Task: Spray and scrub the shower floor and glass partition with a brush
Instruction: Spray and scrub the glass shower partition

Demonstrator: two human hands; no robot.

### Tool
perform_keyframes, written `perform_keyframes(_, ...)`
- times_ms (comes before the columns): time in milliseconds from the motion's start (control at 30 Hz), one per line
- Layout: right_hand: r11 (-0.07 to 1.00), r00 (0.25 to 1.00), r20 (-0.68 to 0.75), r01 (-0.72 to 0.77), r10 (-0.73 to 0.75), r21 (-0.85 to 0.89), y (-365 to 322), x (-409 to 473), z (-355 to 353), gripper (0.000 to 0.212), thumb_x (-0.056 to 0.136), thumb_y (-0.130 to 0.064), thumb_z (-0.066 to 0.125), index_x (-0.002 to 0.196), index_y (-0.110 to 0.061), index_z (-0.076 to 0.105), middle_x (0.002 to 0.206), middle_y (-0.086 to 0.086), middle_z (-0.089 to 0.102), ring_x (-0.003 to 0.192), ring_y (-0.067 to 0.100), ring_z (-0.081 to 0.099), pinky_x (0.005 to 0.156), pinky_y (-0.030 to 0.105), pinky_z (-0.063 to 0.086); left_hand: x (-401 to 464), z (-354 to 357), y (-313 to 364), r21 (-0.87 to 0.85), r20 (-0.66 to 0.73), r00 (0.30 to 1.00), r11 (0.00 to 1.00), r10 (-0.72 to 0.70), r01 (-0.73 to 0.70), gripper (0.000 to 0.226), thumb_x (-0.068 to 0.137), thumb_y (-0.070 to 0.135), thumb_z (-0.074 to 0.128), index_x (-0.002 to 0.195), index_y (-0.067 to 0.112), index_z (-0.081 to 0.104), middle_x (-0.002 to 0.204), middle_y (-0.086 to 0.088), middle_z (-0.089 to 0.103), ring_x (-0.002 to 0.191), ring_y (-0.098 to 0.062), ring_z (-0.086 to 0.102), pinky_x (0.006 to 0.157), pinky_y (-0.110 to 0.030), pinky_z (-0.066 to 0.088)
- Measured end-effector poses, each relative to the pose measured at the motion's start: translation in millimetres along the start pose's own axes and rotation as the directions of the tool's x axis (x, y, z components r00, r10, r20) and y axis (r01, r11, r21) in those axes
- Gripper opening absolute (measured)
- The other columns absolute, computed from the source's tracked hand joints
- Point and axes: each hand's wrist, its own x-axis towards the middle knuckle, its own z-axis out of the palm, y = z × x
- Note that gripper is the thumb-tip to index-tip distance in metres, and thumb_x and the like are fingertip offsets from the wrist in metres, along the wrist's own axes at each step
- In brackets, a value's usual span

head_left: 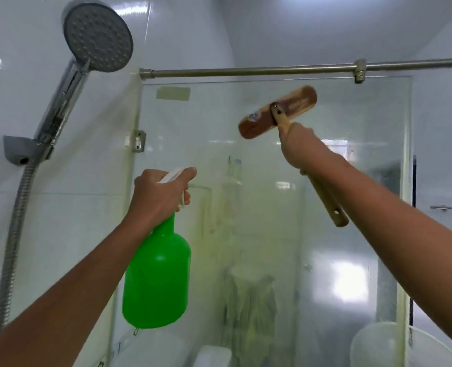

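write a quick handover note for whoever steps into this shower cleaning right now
Left hand grips the green plastic spray bottle by its white trigger head, aimed at the clear glass partition.
Right hand holds the wooden-handled scrub brush raised against the glass near its top.
Done: the glass looks streaked and wet in its middle.
Left: scrub the rest of the glass; the floor is out of view.
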Motion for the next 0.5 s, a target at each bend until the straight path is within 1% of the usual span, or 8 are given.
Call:
perform_keyframes(33,0.999,0.999,0.013,0.037,-0.036,-0.026,7.6,-22.7,19.5,0.043,0.103,-0.048,0.025,0.106,-0.010,0.046,0.095,0.013,0.054,0.073,0.030,0.056,0.059,0.042,0.052,-1.4,2.2,-4.5,0.007,0.008,1.000,1.000,-0.005,0.005,0.044,0.087,0.046,0.076,0.074,0.004,0.078,0.065,-0.007,0.077,0.069,-0.029,0.078,0.078,-0.044,0.066)
perform_keyframes(100,0.979,0.977,0.137,0.178,-0.163,-0.101,21.9,-74.9,55.8,0.039,0.103,-0.048,0.026,0.098,-0.013,0.043,0.085,0.009,0.050,0.066,0.027,0.049,0.060,0.036,0.040,-5.0,8.1,-11.0,0.026,0.026,1.000,1.000,0.010,-0.010,0.044,0.088,0.047,0.076,0.071,0.006,0.078,0.064,-0.005,0.077,0.068,-0.029,0.078,0.079,-0.047,0.065)
perform_keyframes(167,0.958,0.952,0.237,0.236,-0.195,-0.159,34.6,-106.4,68.0,0.037,0.103,-0.049,0.025,0.093,-0.016,0.039,0.076,0.004,0.049,0.057,0.021,0.046,0.052,0.034,0.033,-10.1,15.9,-15.1,0.036,0.045,0.998,0.998,0.043,-0.044,0.043,0.088,0.048,0.074,0.069,0.010,0.078,0.064,-0.004,0.076,0.068,-0.028,0.077,0.079,-0.048,0.065)
perform_keyframes(267,0.952,0.962,0.192,0.232,-0.195,-0.199,51.9,-83.6,50.9,0.039,0.103,-0.048,0.023,0.097,-0.014,0.042,0.077,0.008,0.052,0.058,0.024,0.049,0.054,0.033,0.036,-16.6,28.6,-18.4,0.006,0.062,0.995,0.997,0.080,-0.081,0.041,0.091,0.045,0.073,0.070,0.011,0.078,0.065,-0.003,0.077,0.067,-0.026,0.077,0.077,-0.046,0.065)
perform_keyframes(333,0.968,0.983,0.098,0.170,-0.153,-0.187,56.0,-48.7,22.0,0.044,0.103,-0.047,0.022,0.116,-0.013,0.047,0.089,0.014,0.054,0.072,0.034,0.056,0.062,0.038,0.044,-17.9,37.0,-17.9,-0.026,0.075,0.994,0.997,0.078,-0.076,0.039,0.092,0.044,0.073,0.073,0.010,0.079,0.066,-0.005,0.077,0.068,-0.026,0.077,0.076,-0.045,0.066)
perform_keyframes(400,0.990,0.997,0.031,0.070,-0.067,-0.120,55.9,-22.0,-16.1,0.038,0.104,-0.038,0.025,0.129,-0.016,0.044,0.099,0.018,0.054,0.079,0.039,0.059,0.058,0.042,0.051,-21.3,45.5,-16.2,-0.051,0.101,0.993,0.997,0.066,-0.061,0.038,0.093,0.043,0.073,0.075,0.010,0.079,0.067,-0.005,0.077,0.068,-0.025,0.077,0.073,-0.043,0.066)
perform_keyframes(433,0.998,1.000,-0.007,0.006,-0.006,-0.057,57.4,-10.9,-34.4,0.035,0.105,-0.035,0.026,0.125,-0.014,0.046,0.096,0.017,0.054,0.075,0.038,0.059,0.053,0.041,0.053,-24.6,50.5,-15.3,-0.054,0.118,0.991,0.997,0.064,-0.058,0.038,0.093,0.042,0.073,0.074,0.010,0.079,0.066,-0.005,0.077,0.068,-0.024,0.077,0.071,-0.040,0.066)
perform_keyframes(500,0.989,0.988,-0.055,-0.139,0.142,0.053,64.1,5.0,-62.2,0.039,0.103,-0.042,0.027,0.106,-0.010,0.050,0.091,0.016,0.057,0.064,0.031,0.059,0.044,0.033,0.050,-36.5,63.3,-14.2,-0.038,0.156,0.986,0.998,0.059,-0.054,0.041,0.093,0.042,0.074,0.069,0.008,0.078,0.063,-0.007,0.076,0.062,-0.023,0.076,0.067,-0.032,0.062)
